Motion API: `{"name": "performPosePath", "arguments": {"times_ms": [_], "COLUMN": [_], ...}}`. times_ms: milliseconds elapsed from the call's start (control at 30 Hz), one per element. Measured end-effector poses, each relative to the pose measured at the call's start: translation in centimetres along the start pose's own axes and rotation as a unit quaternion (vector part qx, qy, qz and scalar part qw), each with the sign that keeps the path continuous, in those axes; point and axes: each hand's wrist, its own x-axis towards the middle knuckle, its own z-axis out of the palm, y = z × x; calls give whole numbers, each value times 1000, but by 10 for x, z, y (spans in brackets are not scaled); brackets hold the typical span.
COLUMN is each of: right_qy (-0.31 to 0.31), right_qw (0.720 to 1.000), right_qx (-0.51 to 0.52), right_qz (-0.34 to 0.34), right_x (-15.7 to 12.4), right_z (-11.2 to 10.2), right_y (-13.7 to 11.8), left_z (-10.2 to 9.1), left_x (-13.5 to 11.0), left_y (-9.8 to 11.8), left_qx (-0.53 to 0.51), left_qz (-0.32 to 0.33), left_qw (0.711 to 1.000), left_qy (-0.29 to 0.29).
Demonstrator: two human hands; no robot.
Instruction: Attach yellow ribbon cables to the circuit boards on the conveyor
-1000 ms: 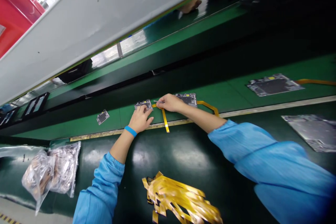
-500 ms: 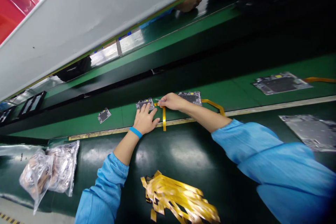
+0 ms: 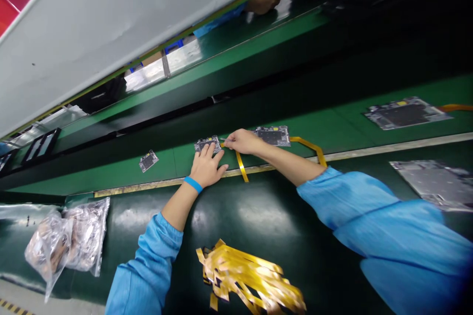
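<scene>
My left hand [image 3: 207, 166], with a blue band at the wrist, lies with spread fingers on a small circuit board [image 3: 200, 143] on the green belt. At the board's right edge, my right hand [image 3: 242, 141] pinches an orange flex cable [image 3: 242, 167] close to its end. The cable's free tail comes out below the hand and hangs across the belt's edge strip. A thin grey sliver shows at my right fingertips, too small to name. Just beyond my right wrist sits another board [image 3: 274, 136] with its own orange cable [image 3: 307, 144].
A loose board [image 3: 148, 161] lies left on the belt, another [image 3: 406, 113] far right. Nearer me are a pile of orange flex cables [image 3: 251, 275], clear bags [image 3: 68, 238] and a silvery sheet of boards [image 3: 436, 182]. A white panel [image 3: 129, 19] slants overhead; a co-worker's hand [image 3: 265, 1] shows beyond.
The cable's tail has swung to the right and now slants. Both hands stay at the same board, which sits slightly further right in view.
</scene>
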Motion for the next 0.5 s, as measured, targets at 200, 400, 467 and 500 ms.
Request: {"name": "performPosePath", "arguments": {"times_ms": [200,400,467,500], "right_qy": [-5,-1,-1,0], "right_qw": [1000,999,999,999], "right_qx": [-15,-27,-32,-34], "right_qz": [15,21,23,24], "right_x": [-4,-6,-6,-6], "right_z": [-4,-7,-7,-7], "right_y": [1,4,5,6], "left_z": [0,-1,-2,-2], "left_x": [3,14,18,19], "left_y": [10,28,34,37], "left_qx": [40,70,77,81], "left_qz": [-11,-44,-50,-54], "left_qw": [999,997,996,995], "left_qy": [-2,4,2,1]}}
